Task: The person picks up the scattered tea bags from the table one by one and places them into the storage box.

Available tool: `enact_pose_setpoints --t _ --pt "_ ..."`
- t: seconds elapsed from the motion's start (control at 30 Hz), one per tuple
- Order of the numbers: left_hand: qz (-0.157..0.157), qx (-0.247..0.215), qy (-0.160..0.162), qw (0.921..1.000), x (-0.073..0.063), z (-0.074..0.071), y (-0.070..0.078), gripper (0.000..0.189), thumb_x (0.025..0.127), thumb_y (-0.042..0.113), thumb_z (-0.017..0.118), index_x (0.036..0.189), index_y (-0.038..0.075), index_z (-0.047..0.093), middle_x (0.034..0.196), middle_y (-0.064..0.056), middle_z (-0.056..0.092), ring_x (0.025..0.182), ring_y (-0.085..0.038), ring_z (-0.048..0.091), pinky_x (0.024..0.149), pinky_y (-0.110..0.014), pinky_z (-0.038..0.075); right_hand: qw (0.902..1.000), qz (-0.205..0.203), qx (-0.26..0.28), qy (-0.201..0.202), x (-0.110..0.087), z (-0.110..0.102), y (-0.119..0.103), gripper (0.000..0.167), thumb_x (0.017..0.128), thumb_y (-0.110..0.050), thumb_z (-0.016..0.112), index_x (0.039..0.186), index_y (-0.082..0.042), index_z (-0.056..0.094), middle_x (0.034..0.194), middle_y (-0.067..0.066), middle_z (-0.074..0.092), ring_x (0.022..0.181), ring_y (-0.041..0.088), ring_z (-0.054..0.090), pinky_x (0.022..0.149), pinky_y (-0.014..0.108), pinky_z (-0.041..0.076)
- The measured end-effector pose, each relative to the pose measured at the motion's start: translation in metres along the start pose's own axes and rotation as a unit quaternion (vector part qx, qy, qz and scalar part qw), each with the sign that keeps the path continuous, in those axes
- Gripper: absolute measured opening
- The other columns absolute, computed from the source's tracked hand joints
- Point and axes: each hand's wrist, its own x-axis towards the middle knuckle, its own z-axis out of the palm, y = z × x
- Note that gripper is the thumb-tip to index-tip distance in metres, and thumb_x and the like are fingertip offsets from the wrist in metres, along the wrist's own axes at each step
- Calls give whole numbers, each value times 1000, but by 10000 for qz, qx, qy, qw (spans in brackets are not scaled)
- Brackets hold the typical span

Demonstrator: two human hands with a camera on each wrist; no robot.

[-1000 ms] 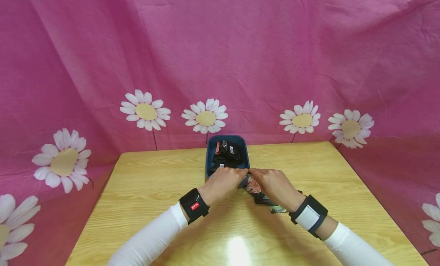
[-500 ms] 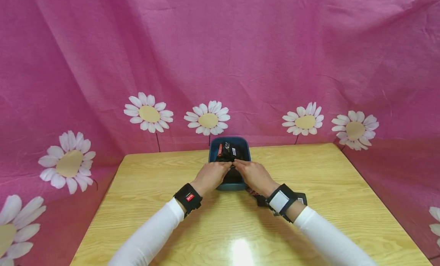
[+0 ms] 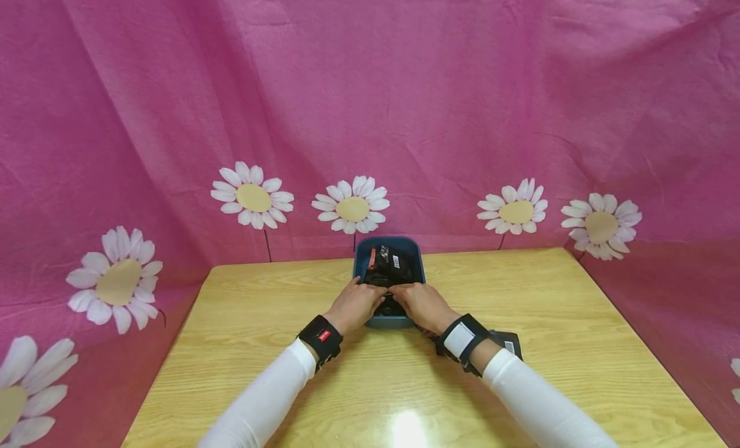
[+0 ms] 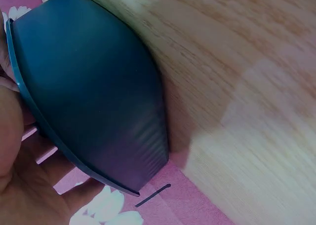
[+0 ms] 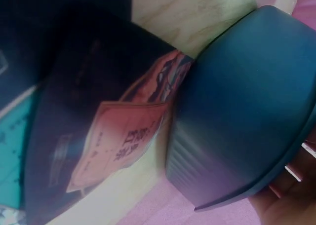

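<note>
My left hand (image 3: pixel 360 303) and right hand (image 3: pixel 424 303) meet almost fingertip to fingertip over the near part of a dark blue bin (image 3: pixel 388 322). Between them they pinch the upper edge of a black packet (image 3: pixel 390 306), low inside the bin; the fingertips are partly hidden. Behind it lie other black packets (image 3: pixel 399 261), one showing a white barcode label and an orange patch. Each wrist view shows the bin's outer wall (image 4: pixel 98 87), with fingers behind the rim. Beside the right forearm, a black packet (image 3: pixel 509 345) lies on the table.
The right wrist view shows overlapping packets beside the bin, including one with a pink label (image 5: pixel 123 141) and a teal one (image 5: pixel 19 146). The wooden table (image 3: pixel 260 326) meets a pink flowered cloth (image 3: pixel 405 114) behind the bin.
Both hands have moved left from the packets on the table to above the bin, then slightly down into its near part with the black packet. The view has shifted a little.
</note>
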Motion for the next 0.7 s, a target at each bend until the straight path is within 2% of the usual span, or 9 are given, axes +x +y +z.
enact_pose_setpoints --t 0.2,0.3,0.47,0.6,0.7 --pt "-255 -150 -376 9989 2 -1 -1 21 98 29 59 113 19 70 114 0 73 109 -19 68 110 -59 38 9986 76 -47 -515 4 -1 0 25 94 -14 64 118 -12 69 96 7 75 82 22 72 68 40 57" --pt "-450 -269 -609 9968 2 -3 0 32 97 34 60 124 19 68 123 0 70 118 -19 64 114 -60 31 9970 88 -97 -768 5 -4 0 30 92 -16 65 123 -11 68 104 8 74 85 23 72 71 41 58" --pt "-663 -575 -804 9929 -1 -6 -2 46 95 43 60 135 19 62 139 -3 61 135 -23 51 117 -62 23 9959 106 -6 -900 4 -6 1 37 93 -18 66 128 -8 65 128 16 66 107 31 69 89 46 55" --pt "-633 -802 -847 9912 -6 -10 -3 59 94 50 59 143 19 53 151 -6 49 146 -30 36 116 -65 20 9961 204 -17 -862 0 -11 2 47 94 -24 65 138 -9 58 142 21 54 125 37 58 101 49 49" --pt "-603 -875 -753 9915 -9 -14 -4 67 93 55 57 150 22 44 158 -6 37 150 -31 26 116 -66 20 9966 260 -18 -784 -3 -20 2 57 93 -30 66 145 -12 50 150 20 45 134 40 49 106 53 44"
